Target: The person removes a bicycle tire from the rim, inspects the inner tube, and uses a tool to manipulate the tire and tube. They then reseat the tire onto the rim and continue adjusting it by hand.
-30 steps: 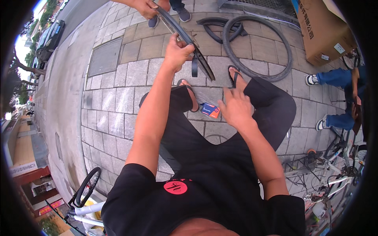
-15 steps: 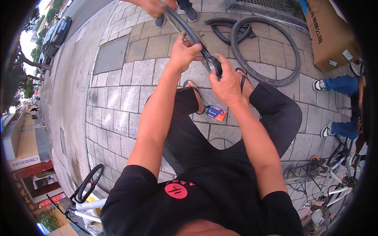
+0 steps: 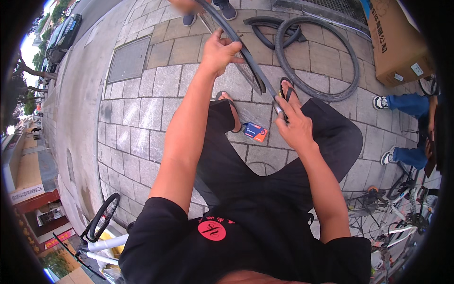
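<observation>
A bicycle wheel [image 3: 248, 75], seen nearly edge-on, slants down from the top of the view. A dark grey rubber strip, apparently an inner tube [image 3: 261, 78], runs along it and stretches off its near end toward me. My left hand [image 3: 218, 56] is closed around the wheel and tube at mid-length, thumb on top, some fingers hidden behind. My right hand [image 3: 294, 124] grips the tube's near end above my right foot, apart from the rim. A shiny metallic bit [image 3: 277, 108] shows by its fingers, too small to name. Another person's blurred hand [image 3: 187, 4] is at the wheel's far end.
A treaded tire [image 3: 353, 57] and a folded black tire [image 3: 261, 37] lie on the paving at far right, near a cardboard box [image 3: 395, 52]. A small blue-orange box [image 3: 255, 132] lies between my feet. Bicycles [image 3: 402, 227] stand at lower right; another bicycle [image 3: 106, 215] is lower left.
My right hand has moved toward me and to the right, drawing the tube away from the wheel's near end. My left hand has barely moved.
</observation>
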`<action>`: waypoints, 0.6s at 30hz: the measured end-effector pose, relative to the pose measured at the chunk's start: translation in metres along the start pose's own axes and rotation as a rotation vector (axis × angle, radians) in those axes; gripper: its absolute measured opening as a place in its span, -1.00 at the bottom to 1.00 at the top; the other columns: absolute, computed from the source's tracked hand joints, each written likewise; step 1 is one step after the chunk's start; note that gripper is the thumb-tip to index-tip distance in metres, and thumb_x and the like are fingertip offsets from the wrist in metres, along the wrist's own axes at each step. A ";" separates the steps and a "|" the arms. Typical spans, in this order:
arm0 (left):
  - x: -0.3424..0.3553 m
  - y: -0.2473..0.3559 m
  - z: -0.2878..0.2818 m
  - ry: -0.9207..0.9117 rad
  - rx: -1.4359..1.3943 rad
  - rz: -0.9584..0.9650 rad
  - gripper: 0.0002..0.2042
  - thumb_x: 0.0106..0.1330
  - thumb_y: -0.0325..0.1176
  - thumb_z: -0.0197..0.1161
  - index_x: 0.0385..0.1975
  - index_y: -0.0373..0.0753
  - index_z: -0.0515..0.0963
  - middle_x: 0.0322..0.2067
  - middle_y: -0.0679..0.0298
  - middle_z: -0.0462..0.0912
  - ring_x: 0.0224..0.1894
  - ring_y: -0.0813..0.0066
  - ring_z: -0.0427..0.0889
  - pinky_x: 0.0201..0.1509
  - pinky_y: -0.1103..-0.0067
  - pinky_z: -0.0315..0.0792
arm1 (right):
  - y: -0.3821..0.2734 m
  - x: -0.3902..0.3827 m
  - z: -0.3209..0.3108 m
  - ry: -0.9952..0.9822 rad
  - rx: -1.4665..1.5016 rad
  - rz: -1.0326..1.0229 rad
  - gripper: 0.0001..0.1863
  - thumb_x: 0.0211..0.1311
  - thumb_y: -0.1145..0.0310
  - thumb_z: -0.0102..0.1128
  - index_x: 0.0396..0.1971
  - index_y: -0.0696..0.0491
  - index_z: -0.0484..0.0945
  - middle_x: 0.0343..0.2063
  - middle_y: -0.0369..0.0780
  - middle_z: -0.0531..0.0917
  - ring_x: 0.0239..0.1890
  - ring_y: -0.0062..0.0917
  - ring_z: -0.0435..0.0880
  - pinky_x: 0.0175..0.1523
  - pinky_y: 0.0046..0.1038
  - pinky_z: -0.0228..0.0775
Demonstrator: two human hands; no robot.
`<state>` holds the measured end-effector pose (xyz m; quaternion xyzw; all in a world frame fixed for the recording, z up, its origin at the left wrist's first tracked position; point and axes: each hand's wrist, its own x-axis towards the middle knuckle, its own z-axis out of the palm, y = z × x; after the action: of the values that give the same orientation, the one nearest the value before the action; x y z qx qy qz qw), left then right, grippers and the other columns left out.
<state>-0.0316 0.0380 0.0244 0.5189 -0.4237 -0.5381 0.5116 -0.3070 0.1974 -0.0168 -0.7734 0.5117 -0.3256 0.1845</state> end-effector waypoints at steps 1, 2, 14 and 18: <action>0.001 0.001 0.000 0.011 -0.012 0.011 -0.08 0.22 -0.64 0.34 0.55 -0.47 -0.09 -0.01 -0.05 0.57 -0.09 0.12 0.74 -0.30 0.26 0.81 | 0.000 -0.007 -0.006 -0.033 0.004 0.016 -0.45 0.19 0.43 0.26 0.23 -0.16 0.61 -0.30 -0.17 0.67 -0.37 -0.20 0.72 -0.32 -0.17 0.58; 0.000 0.001 -0.001 0.022 0.001 0.000 -0.07 0.21 -0.64 0.34 0.55 -0.47 -0.09 0.00 -0.06 0.56 -0.09 0.11 0.73 -0.30 0.26 0.81 | -0.001 -0.017 -0.009 -0.052 0.000 0.037 -0.45 0.20 0.42 0.26 0.24 -0.16 0.60 -0.30 -0.17 0.67 -0.37 -0.20 0.72 -0.32 -0.17 0.58; 0.010 0.007 -0.009 0.014 0.014 -0.009 -0.05 0.21 -0.62 0.36 0.55 -0.47 -0.10 0.01 -0.02 0.55 -0.05 0.14 0.72 -0.27 0.25 0.82 | 0.038 0.004 0.062 -0.339 -0.198 0.120 -0.38 0.35 0.26 0.13 0.44 -0.23 0.40 -0.14 -0.08 0.65 -0.21 -0.05 0.75 -0.06 -0.04 0.62; 0.009 0.004 -0.010 0.021 0.013 -0.004 -0.05 0.22 -0.62 0.36 0.55 -0.49 -0.11 -0.01 -0.01 0.56 -0.07 0.15 0.72 -0.26 0.27 0.82 | 0.042 0.017 0.076 -0.398 -0.218 0.112 -0.36 0.36 0.24 0.11 0.47 -0.25 0.36 -0.11 -0.06 0.65 -0.14 -0.04 0.74 -0.01 -0.02 0.61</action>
<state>-0.0208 0.0295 0.0265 0.5286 -0.4206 -0.5312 0.5114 -0.2779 0.1613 -0.0920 -0.8081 0.5394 -0.0991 0.2148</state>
